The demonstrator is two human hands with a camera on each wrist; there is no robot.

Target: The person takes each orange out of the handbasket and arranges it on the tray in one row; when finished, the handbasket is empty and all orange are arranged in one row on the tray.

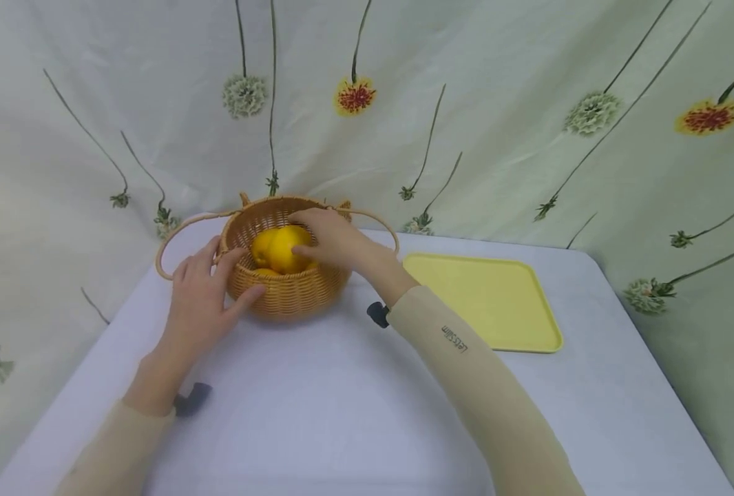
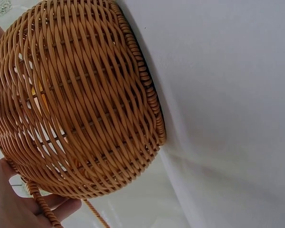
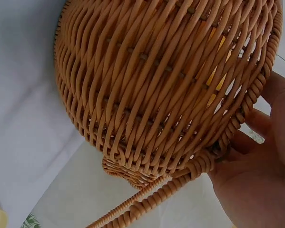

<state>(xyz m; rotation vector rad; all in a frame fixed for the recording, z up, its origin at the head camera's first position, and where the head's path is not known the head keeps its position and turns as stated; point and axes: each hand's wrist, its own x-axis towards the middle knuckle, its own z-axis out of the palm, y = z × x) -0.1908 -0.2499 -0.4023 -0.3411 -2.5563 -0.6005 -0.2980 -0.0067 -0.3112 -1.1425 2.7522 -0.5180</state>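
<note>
A round wicker basket (image 1: 286,300) with two thin looped handles stands at the back of the white table. Inside it lie smooth, rounded yellow fruits (image 1: 286,249), their exact kind unclear; one sits low behind the front rim. My left hand (image 1: 202,296) holds the basket's left side, its thumb on the outer front and its fingers at the rim by the handle (image 2: 44,209). Over the right rim reaches my right hand (image 1: 332,238), thumb and forefinger around the right-hand fruit. Its other fingers are partly hidden behind the basket wall (image 3: 152,85) in the right wrist view.
A pale yellow rectangular tray (image 1: 485,300) lies flat on the table to the right of the basket, beyond the right forearm. Behind the white-covered table (image 1: 317,413) hangs a flower-printed cloth (image 1: 503,138).
</note>
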